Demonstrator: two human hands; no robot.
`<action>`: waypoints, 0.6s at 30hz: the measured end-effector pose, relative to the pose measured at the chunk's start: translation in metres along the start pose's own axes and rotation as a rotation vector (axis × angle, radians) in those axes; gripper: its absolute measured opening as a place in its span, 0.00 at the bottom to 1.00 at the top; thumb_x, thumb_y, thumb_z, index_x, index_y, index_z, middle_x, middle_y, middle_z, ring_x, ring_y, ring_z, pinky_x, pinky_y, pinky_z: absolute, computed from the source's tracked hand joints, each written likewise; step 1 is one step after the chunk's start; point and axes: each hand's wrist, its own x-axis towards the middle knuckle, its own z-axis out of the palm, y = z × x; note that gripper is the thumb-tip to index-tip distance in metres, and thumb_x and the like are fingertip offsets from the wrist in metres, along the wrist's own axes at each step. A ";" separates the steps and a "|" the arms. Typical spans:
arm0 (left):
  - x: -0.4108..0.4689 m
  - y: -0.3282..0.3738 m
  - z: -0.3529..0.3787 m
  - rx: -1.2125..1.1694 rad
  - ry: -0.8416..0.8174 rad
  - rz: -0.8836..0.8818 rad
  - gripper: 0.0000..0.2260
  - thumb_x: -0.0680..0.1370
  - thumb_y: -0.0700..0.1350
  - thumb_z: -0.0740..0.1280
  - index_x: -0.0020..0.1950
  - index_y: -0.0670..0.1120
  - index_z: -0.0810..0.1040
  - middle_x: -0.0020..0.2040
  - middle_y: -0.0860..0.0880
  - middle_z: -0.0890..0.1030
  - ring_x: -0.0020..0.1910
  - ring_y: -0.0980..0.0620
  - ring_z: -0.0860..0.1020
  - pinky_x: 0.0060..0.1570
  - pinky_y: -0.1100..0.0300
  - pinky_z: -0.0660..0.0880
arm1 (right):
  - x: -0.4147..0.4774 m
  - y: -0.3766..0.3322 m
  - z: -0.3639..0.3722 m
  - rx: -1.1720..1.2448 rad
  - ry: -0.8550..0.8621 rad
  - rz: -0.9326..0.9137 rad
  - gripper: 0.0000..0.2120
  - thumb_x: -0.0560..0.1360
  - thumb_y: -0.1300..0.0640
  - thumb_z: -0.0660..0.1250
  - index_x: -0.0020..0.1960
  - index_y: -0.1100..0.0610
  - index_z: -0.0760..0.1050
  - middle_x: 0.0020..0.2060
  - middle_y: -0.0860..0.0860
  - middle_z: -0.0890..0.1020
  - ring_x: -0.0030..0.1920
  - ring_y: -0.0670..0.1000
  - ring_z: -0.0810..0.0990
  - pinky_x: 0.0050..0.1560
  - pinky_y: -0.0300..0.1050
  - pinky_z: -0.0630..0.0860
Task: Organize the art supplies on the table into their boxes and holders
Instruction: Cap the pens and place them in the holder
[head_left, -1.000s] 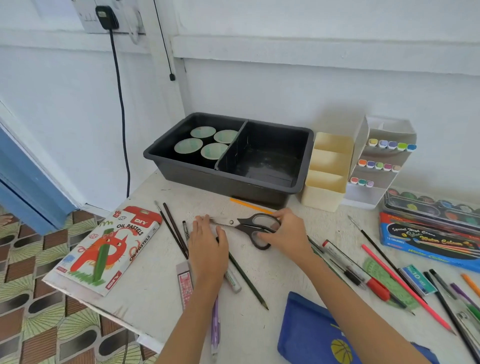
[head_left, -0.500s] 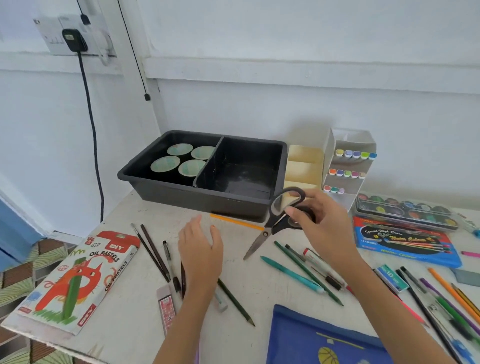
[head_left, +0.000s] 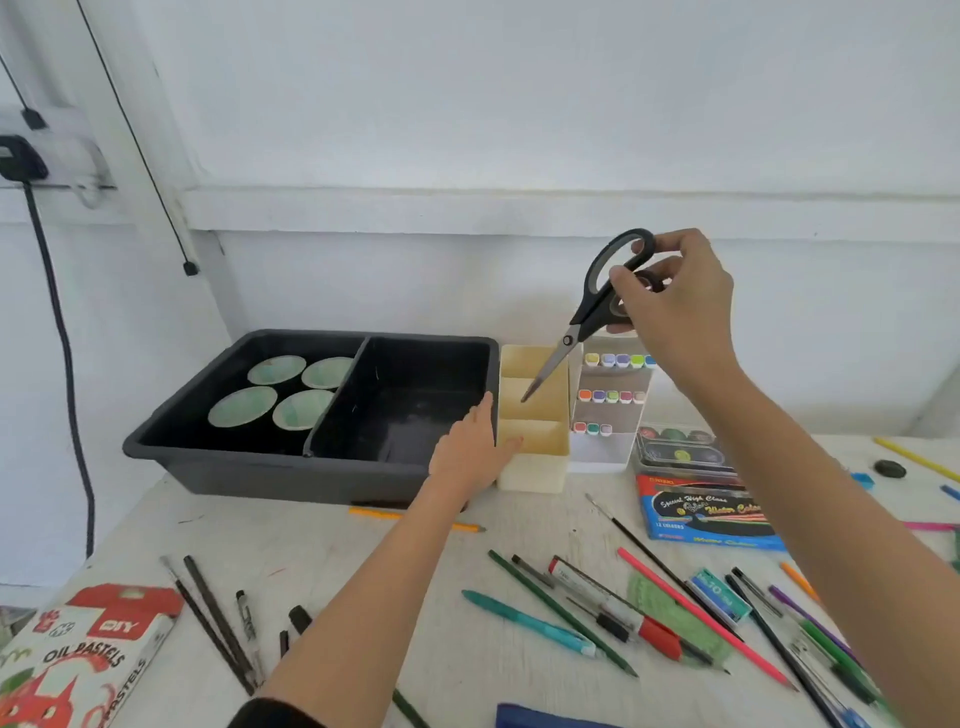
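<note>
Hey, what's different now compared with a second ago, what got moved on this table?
The right hand lifted the scissors off the table, up and to the right; it now holds them by the handles, blades pointing down over the cream holder. The left hand left the pencils and moved forward to touch the holder's left side. The black tray, marker stand and oil pastels box stayed put.

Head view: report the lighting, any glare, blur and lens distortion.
Head view: soft, even light, only a faint shadow under the tray. Head view: dull sheen on its floor, no hard glare. Head view: scissors fairly sharp, print on the pastel box smeared. Head view: wide-angle stretch at the corners; the wall post leans.
</note>
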 end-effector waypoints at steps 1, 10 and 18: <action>0.003 -0.001 0.003 0.036 -0.013 -0.016 0.36 0.78 0.59 0.60 0.77 0.50 0.44 0.74 0.47 0.65 0.68 0.44 0.68 0.64 0.47 0.70 | 0.007 0.002 0.006 -0.002 0.004 0.003 0.10 0.74 0.64 0.66 0.52 0.58 0.67 0.35 0.53 0.77 0.34 0.54 0.82 0.34 0.46 0.81; 0.003 0.001 0.003 0.117 0.026 -0.033 0.32 0.81 0.53 0.57 0.77 0.53 0.39 0.47 0.49 0.77 0.39 0.54 0.76 0.34 0.61 0.72 | 0.050 0.038 0.075 -0.156 -0.025 -0.005 0.10 0.74 0.65 0.63 0.52 0.59 0.65 0.42 0.59 0.79 0.39 0.58 0.81 0.42 0.56 0.80; 0.004 0.001 0.004 0.069 0.016 -0.048 0.31 0.81 0.49 0.57 0.77 0.54 0.39 0.45 0.50 0.78 0.37 0.54 0.76 0.31 0.62 0.71 | 0.062 0.063 0.106 -0.430 -0.143 0.025 0.13 0.76 0.65 0.63 0.59 0.64 0.65 0.50 0.62 0.77 0.46 0.59 0.79 0.42 0.48 0.78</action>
